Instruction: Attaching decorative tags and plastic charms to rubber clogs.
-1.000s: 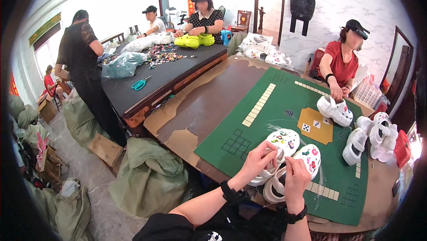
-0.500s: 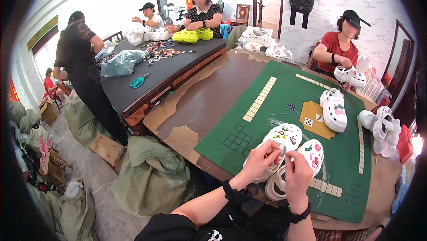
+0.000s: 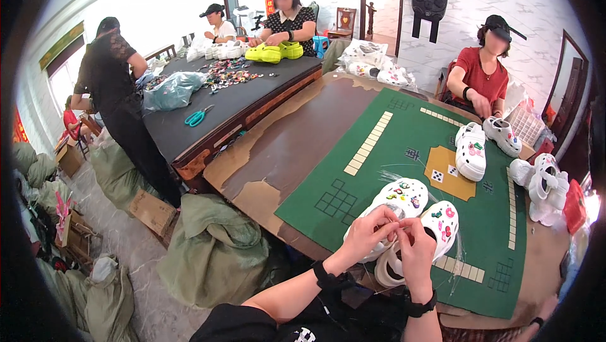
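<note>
Two white clogs stand side by side at the near edge of the green mat, the left clog (image 3: 404,192) and the right clog (image 3: 442,219) dotted with colourful charms. Over their heel ends my left hand (image 3: 372,229) and my right hand (image 3: 415,247) meet, fingertips pinched together. Whatever lies between the fingers is too small to make out. Thin clear strands (image 3: 459,244) are scattered on the mat beside the right clog. Both of my wrists wear black bands.
Farther along the mat lies another white clog (image 3: 470,152); across the table a person in red handles a white clog (image 3: 502,137). More wrapped clogs (image 3: 548,184) sit at the right. Teal scissors (image 3: 199,116) and yellow-green clogs (image 3: 274,52) lie on the dark table. An arm (image 3: 541,321) shows lower right.
My fingertips have come together from slightly apart. The person in red has lowered a clog to the table, and the clog on the mat has shifted slightly left.
</note>
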Tool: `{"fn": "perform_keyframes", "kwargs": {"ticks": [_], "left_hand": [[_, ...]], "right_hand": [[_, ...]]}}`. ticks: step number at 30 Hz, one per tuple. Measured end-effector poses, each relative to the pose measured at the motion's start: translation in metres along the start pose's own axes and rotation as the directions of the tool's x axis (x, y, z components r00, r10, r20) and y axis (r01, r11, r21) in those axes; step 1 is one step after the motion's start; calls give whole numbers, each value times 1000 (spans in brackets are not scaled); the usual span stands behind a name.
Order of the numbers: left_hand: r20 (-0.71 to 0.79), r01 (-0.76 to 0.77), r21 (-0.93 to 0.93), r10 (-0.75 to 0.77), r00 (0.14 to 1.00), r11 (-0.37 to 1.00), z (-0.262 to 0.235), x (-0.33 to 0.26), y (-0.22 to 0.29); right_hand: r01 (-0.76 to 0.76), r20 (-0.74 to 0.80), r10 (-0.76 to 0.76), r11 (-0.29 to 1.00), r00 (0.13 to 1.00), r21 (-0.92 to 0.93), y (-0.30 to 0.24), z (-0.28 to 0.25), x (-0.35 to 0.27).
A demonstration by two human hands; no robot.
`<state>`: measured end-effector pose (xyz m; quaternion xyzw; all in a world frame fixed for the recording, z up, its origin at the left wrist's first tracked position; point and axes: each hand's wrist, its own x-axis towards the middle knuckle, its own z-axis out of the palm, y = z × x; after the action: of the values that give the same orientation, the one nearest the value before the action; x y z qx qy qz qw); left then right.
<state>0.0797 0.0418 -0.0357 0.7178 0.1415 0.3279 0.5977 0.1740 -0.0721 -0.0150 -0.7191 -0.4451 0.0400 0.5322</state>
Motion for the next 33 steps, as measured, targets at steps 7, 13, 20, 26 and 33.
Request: {"fn": "perform_keyframes", "kwargs": {"ticks": [7, 13, 20, 26, 33], "left_hand": [[-32, -20, 56, 22, 999, 998, 0, -1, 0], [-47, -1, -56, -1, 999, 998, 1, 1, -7], [-27, -90, 213, 98, 995, 973, 6, -1, -2], [-60, -73, 180, 85, 995, 981, 7, -2, -5], [-49, -90, 189, 101, 994, 978, 7, -3, -6]], "right_hand": [[-59, -36, 64, 989, 997, 135, -8, -6, -1], [-169, -81, 179, 978, 980, 126, 7, -7, 4], [-152, -17, 157, 972, 987, 177, 12, -6, 4], [-78, 41, 71, 972, 997, 223, -4, -5, 0], [-51, 24, 48, 992, 999, 118, -9, -7, -1]]}}
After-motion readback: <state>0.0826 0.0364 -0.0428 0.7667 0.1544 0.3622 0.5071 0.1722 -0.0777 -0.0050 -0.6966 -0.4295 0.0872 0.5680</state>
